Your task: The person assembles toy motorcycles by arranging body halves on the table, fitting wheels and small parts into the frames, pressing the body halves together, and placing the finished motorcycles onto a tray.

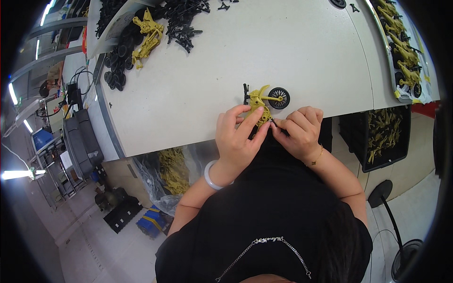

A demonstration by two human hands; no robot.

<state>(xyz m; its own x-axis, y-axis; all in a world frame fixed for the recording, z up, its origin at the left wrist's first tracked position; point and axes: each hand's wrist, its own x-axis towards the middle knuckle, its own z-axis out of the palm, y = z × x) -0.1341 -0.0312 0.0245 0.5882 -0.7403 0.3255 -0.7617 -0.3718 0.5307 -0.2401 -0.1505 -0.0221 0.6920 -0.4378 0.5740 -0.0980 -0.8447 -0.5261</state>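
At the table's front edge lies a yellow toy motorcycle body (259,97) with black handlebars and one black spoked wheel (279,98) fitted at its right end. My left hand (239,133) grips the body, its fingers on the near part. Close on the right, my right hand (301,130) pinches a small black part (274,122) against the body's near end. Fingers hide most of that part, so its kind cannot be made out.
On the white table (226,52), black wheels (115,78), small black parts (184,28) and yellow bodies (148,37) lie at the far left. A tray of toy motorcycles (403,52) stands at right. Below the table are a black crate (384,160) and a plastic bag (158,188) of yellow parts.
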